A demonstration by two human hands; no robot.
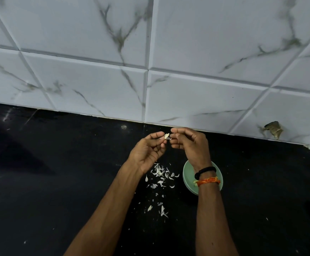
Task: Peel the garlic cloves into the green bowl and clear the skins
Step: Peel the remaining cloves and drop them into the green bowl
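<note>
A small pale garlic clove (166, 136) with loose skin is held in the air above the black counter. My left hand (149, 151) pinches it from the left, and my right hand (188, 143) pinches it from the right with thumb and fingertips. The green bowl (187, 174) stands on the counter below my right wrist, which hides most of it. Its contents are hidden. White garlic skins (159, 174) lie scattered on the counter left of the bowl, under my hands, with more flakes (161, 209) nearer me.
The black counter (58, 172) meets a white marbled tile wall (150, 80) just behind my hands. A chipped hole (273, 129) shows in a tile at the right. The wall turns a corner at the far right.
</note>
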